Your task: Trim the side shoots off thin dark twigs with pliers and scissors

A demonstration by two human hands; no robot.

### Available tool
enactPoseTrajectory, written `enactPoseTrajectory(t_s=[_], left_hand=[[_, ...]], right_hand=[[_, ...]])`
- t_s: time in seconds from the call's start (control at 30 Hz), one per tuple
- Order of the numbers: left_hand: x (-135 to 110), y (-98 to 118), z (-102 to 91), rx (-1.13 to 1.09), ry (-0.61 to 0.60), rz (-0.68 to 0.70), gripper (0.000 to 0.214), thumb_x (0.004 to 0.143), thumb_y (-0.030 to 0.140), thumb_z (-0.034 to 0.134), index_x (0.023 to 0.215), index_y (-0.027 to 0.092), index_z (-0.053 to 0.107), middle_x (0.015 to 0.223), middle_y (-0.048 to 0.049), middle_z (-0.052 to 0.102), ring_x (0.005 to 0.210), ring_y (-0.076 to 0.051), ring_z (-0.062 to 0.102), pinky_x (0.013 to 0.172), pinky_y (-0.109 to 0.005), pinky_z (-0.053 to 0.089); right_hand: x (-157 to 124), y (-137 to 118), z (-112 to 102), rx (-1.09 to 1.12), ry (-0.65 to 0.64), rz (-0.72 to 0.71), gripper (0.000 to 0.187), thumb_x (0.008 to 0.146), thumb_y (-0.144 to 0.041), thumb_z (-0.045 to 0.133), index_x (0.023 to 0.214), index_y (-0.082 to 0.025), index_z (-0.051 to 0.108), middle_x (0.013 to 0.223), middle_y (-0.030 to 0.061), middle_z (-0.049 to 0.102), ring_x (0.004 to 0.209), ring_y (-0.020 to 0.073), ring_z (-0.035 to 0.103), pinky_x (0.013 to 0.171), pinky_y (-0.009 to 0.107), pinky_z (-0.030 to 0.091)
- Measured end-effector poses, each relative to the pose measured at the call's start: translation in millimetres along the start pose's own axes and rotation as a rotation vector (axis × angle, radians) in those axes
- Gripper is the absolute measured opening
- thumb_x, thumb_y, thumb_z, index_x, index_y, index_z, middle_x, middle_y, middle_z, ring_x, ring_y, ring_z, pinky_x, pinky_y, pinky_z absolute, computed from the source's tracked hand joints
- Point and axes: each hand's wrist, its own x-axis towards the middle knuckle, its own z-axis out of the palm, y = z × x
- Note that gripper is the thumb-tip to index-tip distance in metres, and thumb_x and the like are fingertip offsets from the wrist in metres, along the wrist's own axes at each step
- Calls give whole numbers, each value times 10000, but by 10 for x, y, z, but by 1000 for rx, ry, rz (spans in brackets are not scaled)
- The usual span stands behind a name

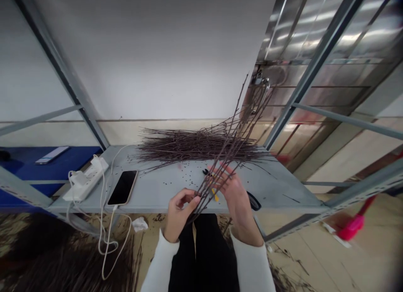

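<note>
Dark twigs [225,155], pinched in left hand [179,214], fingers of right hand [234,195] spread against them

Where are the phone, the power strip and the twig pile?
Smartphone [122,188], head view, middle of its black screen.
Power strip [86,179], head view, its white casing.
Twig pile [195,145], head view, middle of the pile.

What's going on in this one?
A person is handling a bunch of thin dark twigs with both bare hands. The left hand closes around the stems low down, while the right hand is spread against them higher up. A larger pile of twigs lies on a grey metal shelf, among scattered small dark bits. A phone on a white charging cable and a white power strip sit toward the shelf's left end.
</note>
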Motion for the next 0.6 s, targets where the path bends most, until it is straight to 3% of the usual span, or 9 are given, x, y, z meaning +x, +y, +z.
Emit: enactPoseTrajectory(t_s=[0.1,0.17,0.27,0.4,0.6], left_hand=[[43,84,106,-76,-3,-52,265,684,393,756,748,154,660,622,17,576,594,-118,495,591,-223,410],[74,121,156,-134,6,-82,302,678,435,753,723,153,652,600,27,564,558,-106,470,552,-214,389],[115,136,184,-201,40,-94,341,727,477,705,669,148,632,593,27,568,547,-92,450,537,-200,368],[132,116,175,-262,84,-122,325,745,459,703,683,146,636,613,22,592,553,-86,462,539,-191,370],[123,109,171,-351,129,-138,317,717,445,737,662,149,637,614,25,593,561,-82,483,554,-183,389]], right_hand=[[-66,-4,84,-122,24,8,479,745,-459,702,1160,-250,589,1135,78,687,1028,241,641,900,396,510],[-88,-5,149,-142,21,26,443,763,-441,690,1145,-236,601,1028,72,724,957,239,668,845,391,539],[-84,-8,198,-127,51,41,509,777,-448,672,1221,-222,567,921,65,744,818,226,694,738,374,576],[-72,-23,176,-138,84,53,567,783,-458,660,1282,-221,532,944,68,741,667,190,680,591,323,577],[-88,-24,135,-163,89,55,536,793,-452,650,1258,-207,544,940,67,737,624,177,668,518,293,556]])
